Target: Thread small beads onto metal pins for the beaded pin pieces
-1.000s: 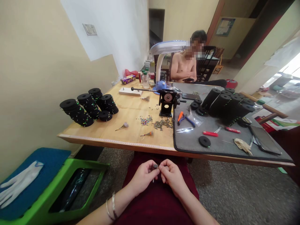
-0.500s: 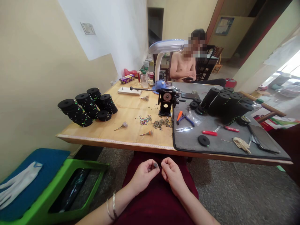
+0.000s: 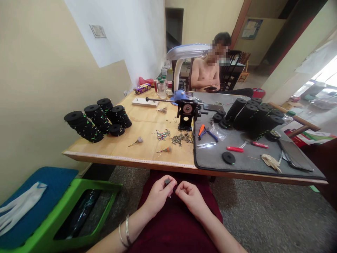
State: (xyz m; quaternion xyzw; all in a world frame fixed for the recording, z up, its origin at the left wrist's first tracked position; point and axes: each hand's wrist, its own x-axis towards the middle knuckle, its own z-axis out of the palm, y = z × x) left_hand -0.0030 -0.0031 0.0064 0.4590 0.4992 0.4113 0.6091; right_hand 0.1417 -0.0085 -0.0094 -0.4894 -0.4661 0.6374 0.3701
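Both my hands sit in my lap over dark red cloth, below the table's front edge. My left hand (image 3: pixel 159 195) pinches a small grey tuft-like piece (image 3: pixel 167 181) between thumb and fingers. My right hand (image 3: pixel 191 196) is closed in a pinch right beside it, on something too fine to make out, perhaps a thread running to the piece. On the wooden table (image 3: pixel 131 151) above lie a heap of small metal parts (image 3: pixel 181 138), coloured beads (image 3: pixel 163 134) and two finished tufts (image 3: pixel 138 141).
A black hand-crank winder (image 3: pixel 186 114) stands mid-table. Stacks of black foam spools (image 3: pixel 94 119) stand left; more spools (image 3: pixel 252 117), pliers (image 3: pixel 206 132) and red tools lie on a grey mat (image 3: pixel 237 161). Another person (image 3: pixel 210 70) sits at the far end. A green stool (image 3: pixel 65 211) stands at my left.
Both hands have shifted slightly left and a little nearer the table edge, staying pinched together on the small piece. The camera view has barely moved.
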